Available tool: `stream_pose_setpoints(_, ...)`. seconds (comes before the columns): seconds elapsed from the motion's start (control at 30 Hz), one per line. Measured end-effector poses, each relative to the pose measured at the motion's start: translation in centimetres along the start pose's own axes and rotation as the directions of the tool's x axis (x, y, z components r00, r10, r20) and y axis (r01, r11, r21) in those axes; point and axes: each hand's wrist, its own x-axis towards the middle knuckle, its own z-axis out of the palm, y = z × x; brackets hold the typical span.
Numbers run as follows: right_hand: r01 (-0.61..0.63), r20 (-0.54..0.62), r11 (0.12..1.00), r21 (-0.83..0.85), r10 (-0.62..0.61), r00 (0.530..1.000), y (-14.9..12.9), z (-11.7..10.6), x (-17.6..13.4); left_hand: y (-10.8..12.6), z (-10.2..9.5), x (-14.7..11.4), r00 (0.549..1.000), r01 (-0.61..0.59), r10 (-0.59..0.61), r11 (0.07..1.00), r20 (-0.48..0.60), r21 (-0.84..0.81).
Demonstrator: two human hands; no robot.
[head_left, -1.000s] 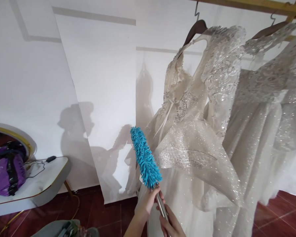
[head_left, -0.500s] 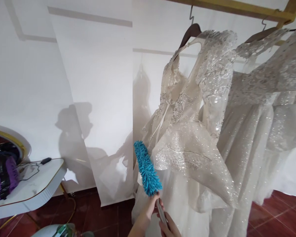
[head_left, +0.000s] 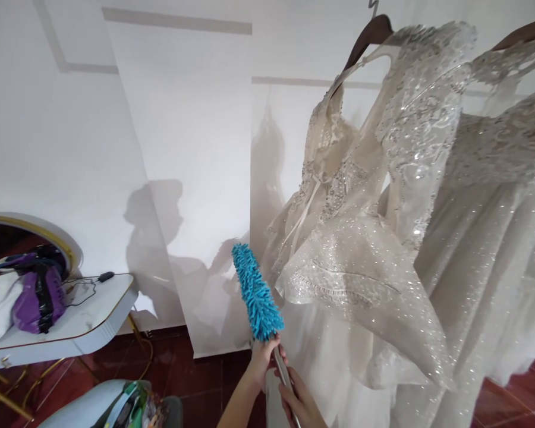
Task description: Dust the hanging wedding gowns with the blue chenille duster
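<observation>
A blue microfibre duster [head_left: 257,291] with a greyish handle is held up at a tilt, its fluffy head pointing up and to the left. My left hand [head_left: 264,355] is closed at the top of the handle, just under the fluffy head. Lower down, my right hand [head_left: 298,397] wraps round the same handle. Just right of the duster hangs a white sparkly wedding dress [head_left: 361,261] with a beaded bodice, on a dark hanger [head_left: 369,37]. I cannot tell whether the duster's head touches the skirt.
More white dresses [head_left: 494,196] hang at the right. On the left, a white table [head_left: 102,315] with gold legs carries a round gold-rimmed mirror [head_left: 66,238], a purple bag [head_left: 38,300] and a cable. A pale seat [head_left: 80,404] with colourful packets stands at the bottom left.
My view has turned left and come closer to the dress. The duster and both hands have shifted slightly left in view; the grip is unchanged.
</observation>
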Motion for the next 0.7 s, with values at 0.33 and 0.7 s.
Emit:
stream_pose_setpoints(0.33,0.02,-0.039,0.999,0.038,-0.018,0.999,-1.4,0.0,7.0,3.4,1.3,5.6,0.995,-0.097,0.094,0.986,0.029,0.137)
stream_pose_setpoints(0.7,-0.084,-0.039,0.995,0.048,0.085,0.996,0.6,0.4,6.9,0.1,-0.6,6.6,1.0,-0.023,0.025,0.99,-0.016,0.141)
